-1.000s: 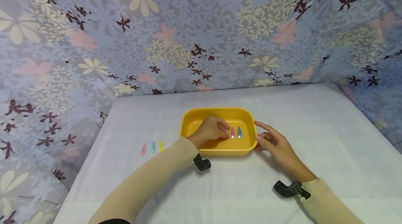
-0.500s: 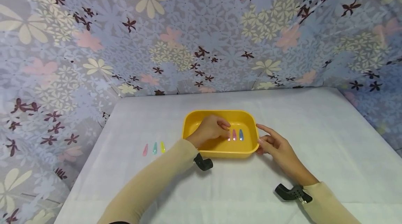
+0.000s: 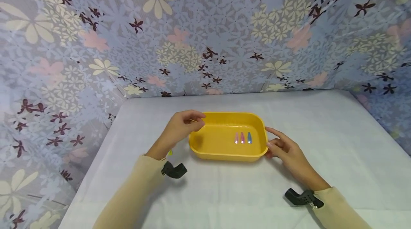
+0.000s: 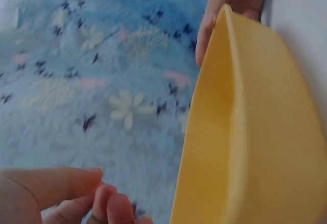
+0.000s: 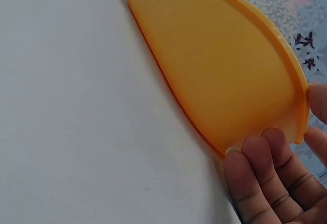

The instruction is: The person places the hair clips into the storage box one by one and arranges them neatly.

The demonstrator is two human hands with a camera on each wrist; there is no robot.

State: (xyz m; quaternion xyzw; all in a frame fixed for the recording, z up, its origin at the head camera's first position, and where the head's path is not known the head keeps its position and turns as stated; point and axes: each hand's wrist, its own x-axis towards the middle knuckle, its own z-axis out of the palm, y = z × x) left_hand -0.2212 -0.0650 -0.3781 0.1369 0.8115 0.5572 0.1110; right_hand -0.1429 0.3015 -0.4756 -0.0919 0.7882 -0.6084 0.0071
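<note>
Three snap hair clips lie side by side in the yellow tray (image 3: 215,147): a light pink clip (image 3: 236,138), a deeper pink clip (image 3: 242,138) and a blue clip (image 3: 249,138). My left hand (image 3: 179,127) hovers at the tray's left end, fingertips near the rim, nothing seen between them. In the left wrist view its loosely bent fingers (image 4: 120,208) are apart from the tray. My right hand (image 3: 287,152) touches the tray's right end from outside. In the right wrist view its fingers (image 5: 258,157) rest against the outer wall. A yellow clip (image 3: 170,152) peeks out beside my left wrist.
A white cloth (image 3: 237,189) covers the table under the tray. Behind and to the left hangs a flowered fabric (image 3: 192,43). Part of the table on the left is hidden by my left sleeve (image 3: 131,189).
My left hand has let go of the light pink clip in the tray and moved left to the rim. Its arm now covers the pink and green clips on the table. My right hand stays put.
</note>
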